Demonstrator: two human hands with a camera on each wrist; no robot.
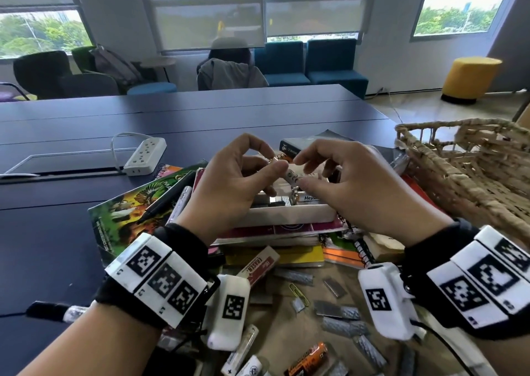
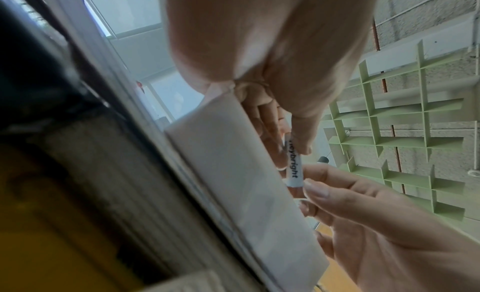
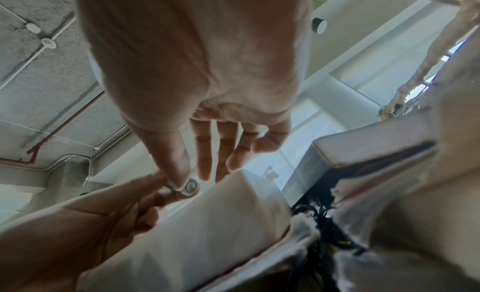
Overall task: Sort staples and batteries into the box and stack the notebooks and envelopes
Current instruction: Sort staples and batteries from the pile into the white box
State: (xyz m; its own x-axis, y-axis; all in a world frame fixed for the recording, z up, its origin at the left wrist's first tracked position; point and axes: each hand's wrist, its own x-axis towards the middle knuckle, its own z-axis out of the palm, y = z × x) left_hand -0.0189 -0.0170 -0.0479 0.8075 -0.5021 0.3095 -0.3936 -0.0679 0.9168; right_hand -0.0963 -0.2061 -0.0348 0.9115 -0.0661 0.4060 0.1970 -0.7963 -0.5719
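Note:
A white battery (image 1: 290, 175) labelled Heybright (image 2: 294, 165) hangs just above the open white box (image 1: 286, 215). My left hand (image 1: 276, 164) pinches its far end between thumb and fingers. My right hand (image 1: 301, 173) pinches the near end, thumb (image 3: 179, 179) on the metal cap (image 3: 191, 188). The box sits on a stack of notebooks (image 1: 266, 236); its white wall (image 2: 233, 173) fills the middle of the left wrist view. Staple strips (image 1: 335, 308) and an orange battery (image 1: 311, 357) lie loose in front. More white batteries (image 1: 241, 350) lie near my left wrist.
A woven basket (image 1: 473, 169) stands at the right. Colourful notebooks (image 1: 137, 203) with markers (image 1: 179, 203) on them spread to the left; a power strip (image 1: 144, 153) lies behind them. An eraser (image 1: 258, 266) and a paper clip (image 1: 298, 289) lie among the staples.

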